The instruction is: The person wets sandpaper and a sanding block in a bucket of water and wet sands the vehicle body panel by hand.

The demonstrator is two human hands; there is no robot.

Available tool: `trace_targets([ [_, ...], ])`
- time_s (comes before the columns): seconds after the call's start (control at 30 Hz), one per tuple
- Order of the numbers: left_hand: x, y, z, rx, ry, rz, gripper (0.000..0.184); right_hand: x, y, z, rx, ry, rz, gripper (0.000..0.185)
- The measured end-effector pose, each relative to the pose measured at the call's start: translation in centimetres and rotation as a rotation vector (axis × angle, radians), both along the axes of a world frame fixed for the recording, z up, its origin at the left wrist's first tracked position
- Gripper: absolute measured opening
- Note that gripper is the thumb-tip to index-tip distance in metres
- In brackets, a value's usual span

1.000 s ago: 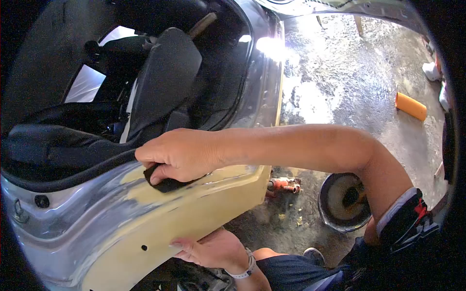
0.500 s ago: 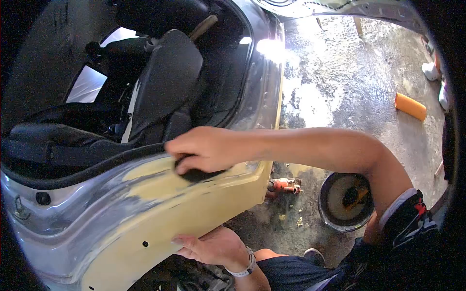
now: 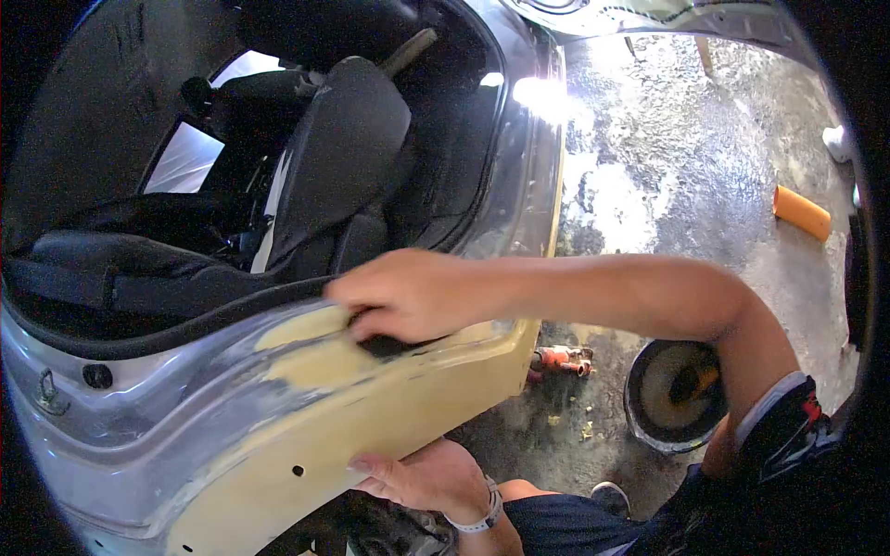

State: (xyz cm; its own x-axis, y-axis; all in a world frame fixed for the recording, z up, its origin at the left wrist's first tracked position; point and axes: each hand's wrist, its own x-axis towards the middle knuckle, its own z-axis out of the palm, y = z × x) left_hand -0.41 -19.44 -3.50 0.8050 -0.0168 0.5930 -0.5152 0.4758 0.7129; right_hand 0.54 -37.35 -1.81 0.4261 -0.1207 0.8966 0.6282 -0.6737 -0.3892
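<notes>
Two bare hands: the right hand [image 3: 408, 296] is near the centre of the view, and the left hand [image 3: 431, 477] is at 6 o'clock.
Right fingers: bent and close together around a flat black pad [image 3: 394, 347]; this area is blurred, so I cannot tell how firm the hold is.
Pad place: under the right hand, against the ridge of a silver-grey metal car panel with a pale yellow coating [image 3: 306, 422], which spreads toward 7 o'clock.
Left fingers: the thumb lies at the panel's lower edge; the others are mostly hidden, so I cannot tell how far they are spread.
Risk for coating: uneven pressure on the ridge could cut through the yellow layer.
Risk for knuckles: if the hold is loose, the pad could slip and the skin scrape the metal.
Risk for bucket: a round black bucket with cloudy liquid [image 3: 638, 422] stands at 4 o'clock; a careless foot could tip it.
</notes>
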Motion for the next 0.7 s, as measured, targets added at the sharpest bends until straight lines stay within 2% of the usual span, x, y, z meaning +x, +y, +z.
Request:
trace_targets([
  [0.07,0.2,-0.1,-0.2,-0.028,-0.012,-0.039,0.06,2.0,2.1,5.6,-0.1,-0.035,-0.034,0.025],
  [0.13,2.1,1.1,-1.6,0.057,-0.115,-0.053,0.06,1.6,3.8,10.0,-0.251,0.017,-0.041,0.022],
  [0.23,2.7,1.4,-1.3,0.06,-0.19,-0.095,0.059,1.7,3.7,8.8,-0.174,-0.061,-0.014,0.024],
  [0.3,2.4,1.3,-1.2,0.036,-0.166,-0.12,0.059,0.9,1.8,6.0,-0.139,0.005,0.007,0.025],
  [0.4,2.1,1.2,-0.9,0.049,-0.101,-0.075,0.059,-0.9,-1.8,-2.6,-0.026,0.207,-0.011,0.026],
  [0.5,1.7,1.2,-1.2,0.091,-0.109,-0.002,0.055,-5.7,-4.4,-9.1,-0.017,0.467,-0.308,0.026],
  [0.53,2.3,1.2,-1.3,0.059,-0.117,-0.028,0.054,-7.4,-4.9,-9.7,0.003,0.534,-0.379,0.026],
  [0.63,2.4,1.1,-1.3,0.053,-0.131,0.011,0.051,-10.5,-4.7,-10.4,0.212,0.435,-0.389,0.024],
  [0.7,2.7,1.5,-1.5,0.105,-0.172,0.037,0.052,-11.3,-4.4,-10.8,0.191,0.41,-0.371,0.023],
])
